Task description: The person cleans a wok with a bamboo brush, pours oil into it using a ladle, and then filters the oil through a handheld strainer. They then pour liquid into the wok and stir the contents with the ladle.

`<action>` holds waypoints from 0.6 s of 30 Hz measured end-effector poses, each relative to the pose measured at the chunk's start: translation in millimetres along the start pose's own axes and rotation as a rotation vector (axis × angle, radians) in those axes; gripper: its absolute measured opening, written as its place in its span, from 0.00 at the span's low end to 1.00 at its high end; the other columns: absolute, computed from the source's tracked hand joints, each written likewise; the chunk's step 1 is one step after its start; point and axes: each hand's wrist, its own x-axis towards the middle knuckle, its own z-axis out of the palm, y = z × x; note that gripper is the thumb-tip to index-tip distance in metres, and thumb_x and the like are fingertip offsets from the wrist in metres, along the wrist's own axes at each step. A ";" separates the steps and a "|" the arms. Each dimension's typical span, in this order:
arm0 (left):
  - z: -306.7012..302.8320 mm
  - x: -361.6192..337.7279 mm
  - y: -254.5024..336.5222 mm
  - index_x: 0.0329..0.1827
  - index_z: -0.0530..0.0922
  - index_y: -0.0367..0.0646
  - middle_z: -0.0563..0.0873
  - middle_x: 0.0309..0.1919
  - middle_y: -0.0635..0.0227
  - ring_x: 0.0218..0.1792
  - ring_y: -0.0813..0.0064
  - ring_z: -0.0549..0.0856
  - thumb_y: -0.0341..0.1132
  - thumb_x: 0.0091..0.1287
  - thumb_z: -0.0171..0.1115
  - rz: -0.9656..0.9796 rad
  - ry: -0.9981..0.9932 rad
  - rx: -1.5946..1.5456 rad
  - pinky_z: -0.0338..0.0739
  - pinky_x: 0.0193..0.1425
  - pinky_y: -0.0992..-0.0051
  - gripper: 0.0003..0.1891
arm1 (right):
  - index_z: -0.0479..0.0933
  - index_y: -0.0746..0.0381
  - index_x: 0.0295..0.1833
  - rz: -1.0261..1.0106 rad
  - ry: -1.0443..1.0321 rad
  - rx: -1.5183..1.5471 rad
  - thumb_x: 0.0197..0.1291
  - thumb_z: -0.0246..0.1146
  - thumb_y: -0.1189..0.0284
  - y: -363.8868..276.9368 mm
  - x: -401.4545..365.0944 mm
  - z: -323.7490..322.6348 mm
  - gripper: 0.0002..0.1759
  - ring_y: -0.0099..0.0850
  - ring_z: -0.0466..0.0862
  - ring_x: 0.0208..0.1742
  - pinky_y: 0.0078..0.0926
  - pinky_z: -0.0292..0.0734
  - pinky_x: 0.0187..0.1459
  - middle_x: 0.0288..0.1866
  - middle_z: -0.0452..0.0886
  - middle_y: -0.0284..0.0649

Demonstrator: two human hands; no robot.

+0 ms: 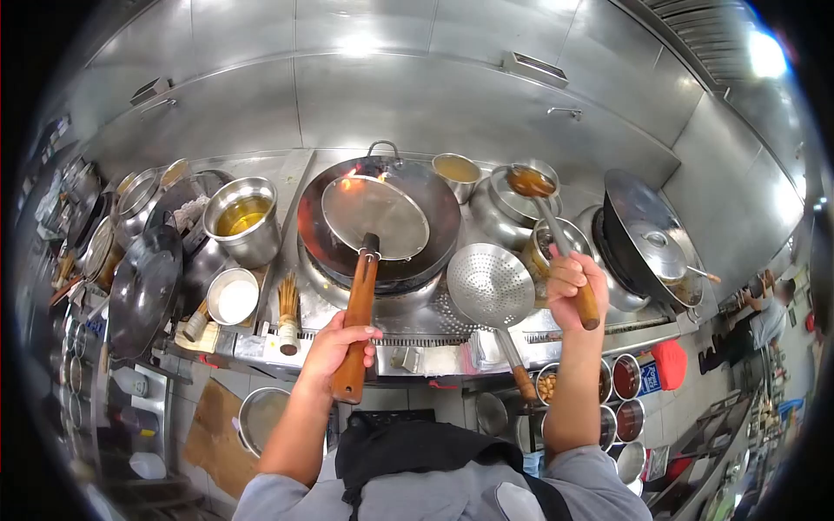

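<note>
My left hand (pixel 340 352) is closed around the wooden handle of a round strainer (pixel 376 221), which looks finely meshed. The strainer is over a large dark wok (pixel 443 217) on the burner, and small orange flames (pixel 351 182) show near its upper rim. My right hand (pixel 575 291) grips the wooden handle of a ladle (pixel 530 182). Brown liquid is in the ladle's bowl, raised above the lidded steel pot (pixel 499 213). Between my arms, a perforated skimmer (pixel 491 285) rests on the stove, its handle pointing toward me.
A steel pot of yellow oil (pixel 245 221) stands left of the wok, near a white-filled bowl (pixel 233 297) and a bamboo brush (pixel 288 313). Another wok (pixel 643 221) leans at right. Sauce containers (pixel 627 378) line the lower right. A person (pixel 764 317) is at far right.
</note>
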 end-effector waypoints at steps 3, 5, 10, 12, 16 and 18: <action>1.8 2.4 -2.9 0.53 0.65 0.38 0.84 0.34 0.60 0.23 0.74 0.80 0.26 0.60 0.65 0.011 -0.004 0.011 0.78 0.26 0.73 0.21 | 0.73 0.72 0.47 0.110 -0.045 0.045 0.66 0.51 0.74 27.4 30.3 11.8 0.12 0.18 0.70 0.19 0.19 0.66 0.22 0.23 0.71 0.28; 4.3 1.3 -1.8 0.54 0.65 0.37 0.84 0.34 0.60 0.23 0.74 0.80 0.26 0.59 0.65 0.013 0.002 0.001 0.78 0.26 0.73 0.22 | 0.71 0.76 0.48 0.169 -0.065 0.041 0.67 0.51 0.74 46.8 50.5 15.0 0.14 0.19 0.69 0.18 0.20 0.66 0.21 0.22 0.69 0.29; 3.1 -2.1 -0.8 0.54 0.66 0.39 0.83 0.36 0.57 0.25 0.74 0.79 0.25 0.61 0.63 0.031 0.008 -0.011 0.76 0.25 0.74 0.20 | 0.68 0.63 0.43 0.317 0.118 -0.232 0.64 0.56 0.75 94.3 82.0 11.5 0.05 0.20 0.70 0.18 0.21 0.65 0.20 0.23 0.71 0.30; 3.2 -4.5 -0.6 0.55 0.66 0.39 0.82 0.37 0.57 0.25 0.74 0.78 0.24 0.60 0.63 0.036 0.010 -0.042 0.75 0.25 0.74 0.21 | 0.66 0.62 0.52 0.224 0.186 -0.695 0.61 0.57 0.76 111.5 78.4 5.2 0.14 0.23 0.71 0.17 0.23 0.66 0.18 0.23 0.71 0.33; -0.6 -10.1 3.8 0.55 0.65 0.39 0.82 0.37 0.57 0.26 0.74 0.78 0.24 0.61 0.63 0.038 -0.003 -0.077 0.74 0.25 0.74 0.21 | 0.62 0.63 0.67 0.212 0.150 -1.291 0.58 0.59 0.77 116.0 67.8 -20.6 0.30 0.23 0.70 0.16 0.21 0.66 0.17 0.23 0.71 0.33; -1.4 -11.1 6.1 0.52 0.65 0.37 0.83 0.35 0.57 0.25 0.73 0.80 0.24 0.60 0.64 0.063 -0.011 -0.112 0.77 0.25 0.72 0.20 | 0.61 0.62 0.69 0.165 0.170 -1.360 0.57 0.59 0.78 108.0 57.9 -38.8 0.32 0.23 0.70 0.16 0.21 0.66 0.17 0.23 0.71 0.33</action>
